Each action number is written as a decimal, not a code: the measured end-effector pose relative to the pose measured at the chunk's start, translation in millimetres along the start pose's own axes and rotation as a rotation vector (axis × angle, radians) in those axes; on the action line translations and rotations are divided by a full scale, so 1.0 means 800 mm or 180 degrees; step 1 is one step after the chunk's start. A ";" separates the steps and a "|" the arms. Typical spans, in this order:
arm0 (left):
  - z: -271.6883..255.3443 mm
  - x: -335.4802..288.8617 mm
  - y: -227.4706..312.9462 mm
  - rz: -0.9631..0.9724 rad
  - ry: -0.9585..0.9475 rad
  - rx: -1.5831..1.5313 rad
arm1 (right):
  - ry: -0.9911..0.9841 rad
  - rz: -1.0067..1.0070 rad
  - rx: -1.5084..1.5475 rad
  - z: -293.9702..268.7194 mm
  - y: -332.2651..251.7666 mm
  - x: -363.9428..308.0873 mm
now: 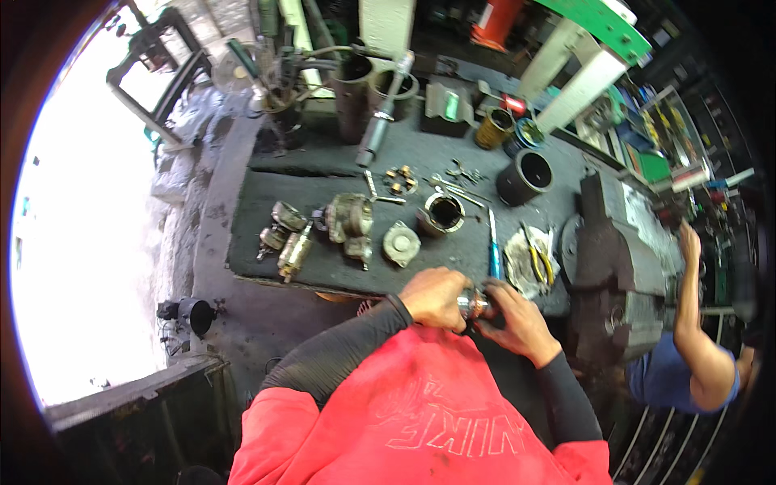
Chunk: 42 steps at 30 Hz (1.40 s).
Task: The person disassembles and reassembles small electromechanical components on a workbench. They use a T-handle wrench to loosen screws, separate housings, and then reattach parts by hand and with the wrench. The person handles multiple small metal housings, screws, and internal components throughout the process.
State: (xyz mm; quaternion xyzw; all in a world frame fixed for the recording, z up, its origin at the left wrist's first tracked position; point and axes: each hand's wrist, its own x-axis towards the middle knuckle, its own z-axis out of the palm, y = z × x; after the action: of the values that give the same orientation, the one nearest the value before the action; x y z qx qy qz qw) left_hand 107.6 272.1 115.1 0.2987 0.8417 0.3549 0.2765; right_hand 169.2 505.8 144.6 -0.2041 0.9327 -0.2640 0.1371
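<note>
Close to my body, at the front edge of the bench, my left hand [437,298] and my right hand [517,322] grip a round silver-and-copper metal part [474,304] from both sides. Fingers cover most of it, so its full shape is hidden. Just beyond my hands lies a round metal end cap [401,244]. Next to it stands an open cylindrical motor housing [443,214]. Farther left are a cast metal housing [349,218] and a cylindrical solenoid [295,252]. A blue-handled screwdriver [494,249] lies to the right of the open housing.
Yellow-handled pliers [537,257] rest on a pale rag [521,271]. A large bench vise [618,267] stands at the right, with another person's arm [689,283] beyond it. Behind are a dark cylinder [525,178], several cans, small copper-coloured pieces [400,179] and wrenches [462,192].
</note>
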 end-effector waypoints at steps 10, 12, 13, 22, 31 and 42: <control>-0.001 0.011 0.007 -0.0123 -0.0232 -0.0076 | 0.0288 0.0252 -0.0927 0.030 0.016 0.013; 0.001 0.010 0.005 0.0065 -0.0160 0.0196 | 0.0145 0.0466 -0.1013 0.039 0.017 0.018; 0.003 0.010 0.005 0.0449 0.0128 0.0588 | 0.0261 0.0428 -0.0794 0.042 0.017 0.019; -0.010 0.042 0.002 -0.0229 -0.0661 -0.0259 | 0.0521 -0.0151 -0.1232 0.024 0.041 0.022; 0.028 0.055 -0.027 0.1245 0.0332 0.0860 | -0.0426 0.0892 0.0236 0.042 0.054 0.034; 0.012 0.053 -0.011 0.1758 0.0274 0.2439 | -0.0860 0.2012 0.3354 0.072 0.053 0.027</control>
State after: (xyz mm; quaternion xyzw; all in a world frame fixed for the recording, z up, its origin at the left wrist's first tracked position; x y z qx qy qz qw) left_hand 83.0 301.1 92.3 0.5769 0.8117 0.0912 0.0066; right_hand 158.2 504.4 70.9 0.1449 0.6670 -0.6068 0.4073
